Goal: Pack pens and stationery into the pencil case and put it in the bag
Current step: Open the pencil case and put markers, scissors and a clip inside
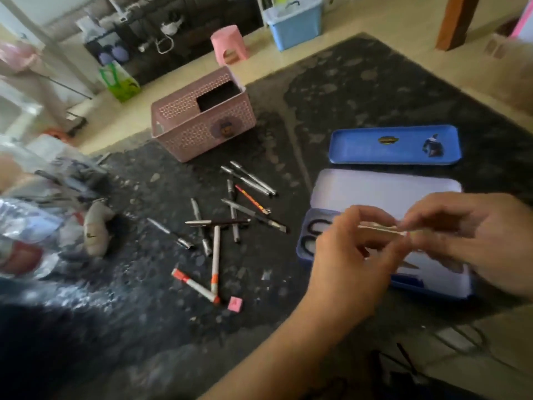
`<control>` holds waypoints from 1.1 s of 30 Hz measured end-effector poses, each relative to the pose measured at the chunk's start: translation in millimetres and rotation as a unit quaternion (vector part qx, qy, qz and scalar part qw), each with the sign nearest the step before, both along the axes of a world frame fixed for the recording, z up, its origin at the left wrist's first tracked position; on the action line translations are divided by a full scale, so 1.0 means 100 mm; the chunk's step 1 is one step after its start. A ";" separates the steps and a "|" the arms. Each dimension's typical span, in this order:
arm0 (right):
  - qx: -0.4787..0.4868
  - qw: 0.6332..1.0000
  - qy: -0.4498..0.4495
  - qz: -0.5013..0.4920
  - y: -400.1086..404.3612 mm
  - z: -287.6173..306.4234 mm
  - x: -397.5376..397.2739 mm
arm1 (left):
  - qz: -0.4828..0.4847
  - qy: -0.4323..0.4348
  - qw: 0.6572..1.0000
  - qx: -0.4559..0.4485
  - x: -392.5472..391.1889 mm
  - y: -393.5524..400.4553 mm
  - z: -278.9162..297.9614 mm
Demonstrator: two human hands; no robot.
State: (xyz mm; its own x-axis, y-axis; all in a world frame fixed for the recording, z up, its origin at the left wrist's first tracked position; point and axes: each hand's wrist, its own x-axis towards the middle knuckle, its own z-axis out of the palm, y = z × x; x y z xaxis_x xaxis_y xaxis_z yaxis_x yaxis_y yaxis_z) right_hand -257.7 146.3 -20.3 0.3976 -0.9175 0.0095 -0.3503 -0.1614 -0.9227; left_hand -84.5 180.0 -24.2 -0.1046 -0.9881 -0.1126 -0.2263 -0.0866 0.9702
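An open blue pencil case [383, 192] lies at the right on a dark rug, with black-handled scissors [313, 235] inside it. Just above the case, my left hand [346, 255] and my right hand [473, 235] pinch the two ends of a thin pale pen [380, 228]. Beyond the case sits a separate blue lid [395, 145]. Several loose pens and pencils [230, 215] are scattered on the rug to the left of the case. A small pink eraser [235, 303] lies near two orange-tipped markers [215, 261]. A bag cannot be made out for certain.
A pink perforated basket [202, 119] stands behind the pens. A blurred pile of plastic wrapping and a small plush toy [96, 226] lies at the left. A pink stool [229, 43] and a blue storage bin [294, 24] stand on the floor beyond the rug.
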 end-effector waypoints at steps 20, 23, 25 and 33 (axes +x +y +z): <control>-0.063 0.926 -0.054 -0.367 -0.15 -0.23 -0.18 | -0.002 -0.554 0.816 -0.163 2.61 0.46 -0.27; -0.052 0.916 -0.065 -0.392 -0.17 -0.25 -0.24 | 0.053 -0.447 0.865 -0.222 1.96 0.35 -0.08; -0.047 0.916 -0.052 -0.395 -0.17 -0.25 -0.22 | -0.014 -0.401 0.875 -0.272 1.39 0.22 0.00; -0.031 0.912 -0.036 -0.407 -0.12 -0.19 -0.23 | -0.218 -0.383 0.862 -0.252 0.34 -0.30 -0.27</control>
State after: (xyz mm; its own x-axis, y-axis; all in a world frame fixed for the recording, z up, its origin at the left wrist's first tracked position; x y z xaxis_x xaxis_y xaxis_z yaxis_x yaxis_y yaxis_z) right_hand -280.9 134.2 -38.9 -0.4182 -0.9057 0.0697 -0.3150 0.0726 -0.9463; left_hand -50.9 150.1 -50.8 -0.5636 -0.8175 0.1186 -0.7216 0.5571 0.4109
